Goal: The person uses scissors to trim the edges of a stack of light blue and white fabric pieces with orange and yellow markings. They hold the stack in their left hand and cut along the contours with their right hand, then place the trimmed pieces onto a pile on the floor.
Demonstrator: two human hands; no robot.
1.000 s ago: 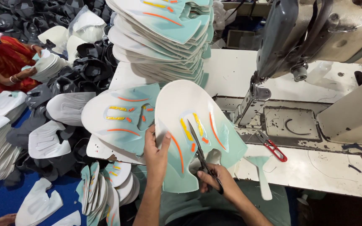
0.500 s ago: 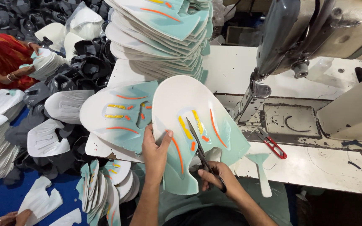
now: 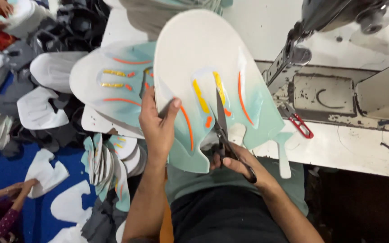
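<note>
From the head camera, the left hand (image 3: 158, 123) pinches the left edge of a white and mint shoe-upper panel (image 3: 203, 58), held up just left of the sewing machine (image 3: 334, 18). The right hand (image 3: 237, 164), below the panel, is closed through the handles of black scissors (image 3: 221, 123), whose blades lie on the panel's yellow and orange stripes.

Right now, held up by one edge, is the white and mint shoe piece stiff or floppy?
Probably semi-stiff: the shoe piece stands upright though the left hand pinches only its edge. Likely light and thin, since the scissors in the right hand cut it.
</note>
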